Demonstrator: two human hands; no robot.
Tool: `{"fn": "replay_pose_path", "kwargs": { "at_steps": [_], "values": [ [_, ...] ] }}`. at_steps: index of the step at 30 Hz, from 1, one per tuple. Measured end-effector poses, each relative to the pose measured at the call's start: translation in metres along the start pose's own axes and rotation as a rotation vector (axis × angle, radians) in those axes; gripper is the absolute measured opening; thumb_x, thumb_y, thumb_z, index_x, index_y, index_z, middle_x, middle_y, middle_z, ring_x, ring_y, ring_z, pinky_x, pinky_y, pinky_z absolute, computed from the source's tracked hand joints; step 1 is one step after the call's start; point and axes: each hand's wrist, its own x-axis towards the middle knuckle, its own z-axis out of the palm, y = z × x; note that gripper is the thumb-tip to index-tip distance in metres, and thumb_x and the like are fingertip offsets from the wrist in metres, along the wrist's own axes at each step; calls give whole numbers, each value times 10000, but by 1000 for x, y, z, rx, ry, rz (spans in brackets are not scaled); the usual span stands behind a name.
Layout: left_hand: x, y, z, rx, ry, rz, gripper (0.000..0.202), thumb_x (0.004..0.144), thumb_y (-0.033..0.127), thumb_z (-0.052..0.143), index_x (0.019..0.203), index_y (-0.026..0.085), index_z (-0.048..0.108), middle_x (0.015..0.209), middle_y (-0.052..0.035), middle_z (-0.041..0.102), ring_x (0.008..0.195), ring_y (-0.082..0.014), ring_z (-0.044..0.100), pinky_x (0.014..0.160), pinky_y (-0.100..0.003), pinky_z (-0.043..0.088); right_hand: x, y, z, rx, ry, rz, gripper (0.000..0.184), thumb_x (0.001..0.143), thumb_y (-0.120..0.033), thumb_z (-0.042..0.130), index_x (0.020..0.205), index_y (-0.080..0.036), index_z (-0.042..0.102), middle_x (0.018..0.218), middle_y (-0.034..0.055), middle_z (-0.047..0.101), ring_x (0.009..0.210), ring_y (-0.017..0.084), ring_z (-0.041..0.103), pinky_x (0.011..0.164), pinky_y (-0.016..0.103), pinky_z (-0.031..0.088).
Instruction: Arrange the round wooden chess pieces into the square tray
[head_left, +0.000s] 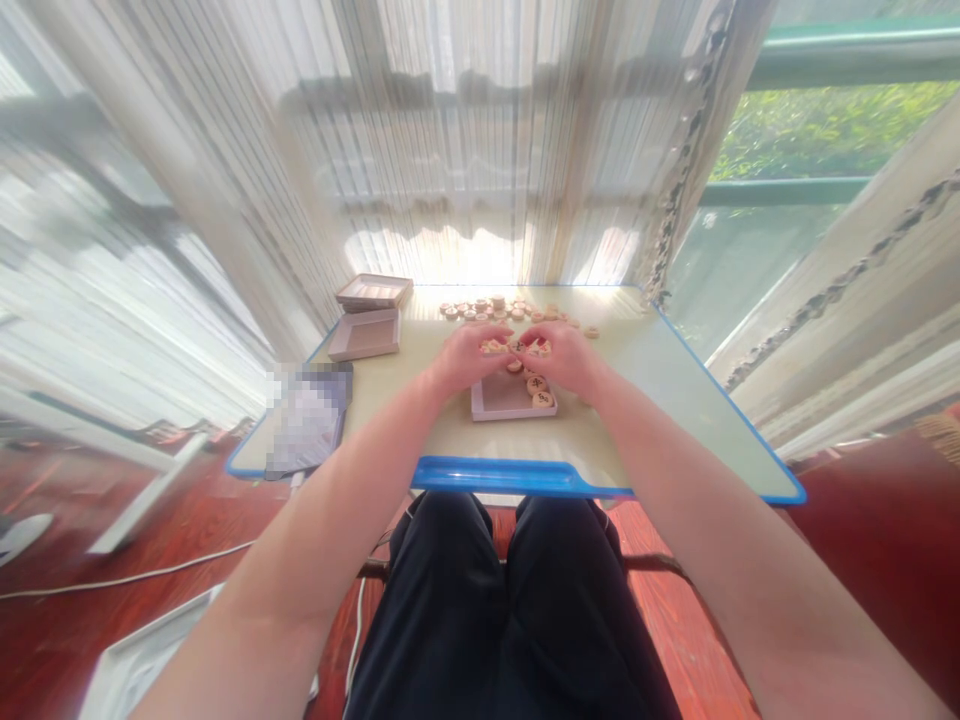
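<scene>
Over the near middle of the table, my left hand point(469, 357) and my right hand point(564, 356) meet at the fingertips. Both are curled around round wooden Chinese chess pieces point(517, 347) that show between and beneath the fingers. Below them lies a shallow open box point(514, 414). Along its right side rest several pieces point(537, 385) with dark characters. My fingers partly cover the box's far end, so I cannot tell exactly how many pieces are gripped.
Several loose chess pieces point(480, 309) spread along the table's far side. At the left stand an open shallow box point(366, 334) and stacked boxes point(375, 289). A dark flat device point(339, 392), partly blurred out, lies at the left edge. A blue tray ledge point(495, 474) lines the front.
</scene>
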Motion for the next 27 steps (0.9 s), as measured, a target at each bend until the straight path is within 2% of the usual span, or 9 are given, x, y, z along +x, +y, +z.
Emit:
{"fn": "replay_pose_path", "kwargs": {
  "at_steps": [5, 13, 17, 21, 27],
  "values": [
    [1, 0, 0, 32, -10, 15, 243, 715, 350, 678, 902, 202, 721, 883, -42, 709, 873, -192, 623, 828, -295, 471, 0, -3, -1, 17, -13, 9, 197, 724, -345, 649, 823, -179, 689, 834, 45, 690, 804, 187, 606, 750, 294, 449],
    [1, -3, 1, 99, -24, -55, 270, 741, 408, 643, 909, 206, 704, 927, -42, 701, 909, -207, 607, 840, -319, 473, -1, 1, 0, 48, -2, 39, 217, 741, -323, 624, 882, -168, 683, 912, 52, 696, 862, 184, 609, 776, 281, 449],
    [1, -10, 3, 168, -36, -66, 288, 730, 429, 644, 899, 204, 708, 913, -43, 693, 901, -218, 606, 855, -341, 472, 0, 4, -2, 22, 28, 129, 211, 803, -331, 543, 818, -174, 684, 824, 40, 695, 764, 169, 606, 730, 285, 445],
    [1, -13, 6, 211, -81, -65, 311, 736, 454, 626, 924, 223, 718, 956, -47, 680, 931, -232, 599, 867, -361, 474, 1, 4, -3, -18, 24, 215, 228, 812, -351, 532, 772, -184, 683, 769, 35, 684, 716, 166, 599, 696, 286, 436],
    [0, -8, 4, 190, -125, -61, 290, 722, 432, 642, 918, 238, 733, 969, -43, 668, 952, -229, 592, 887, -367, 482, 1, 6, -2, -26, 26, 221, 221, 817, -344, 527, 772, -189, 679, 773, 30, 684, 745, 165, 601, 708, 280, 434]
  ]
}}
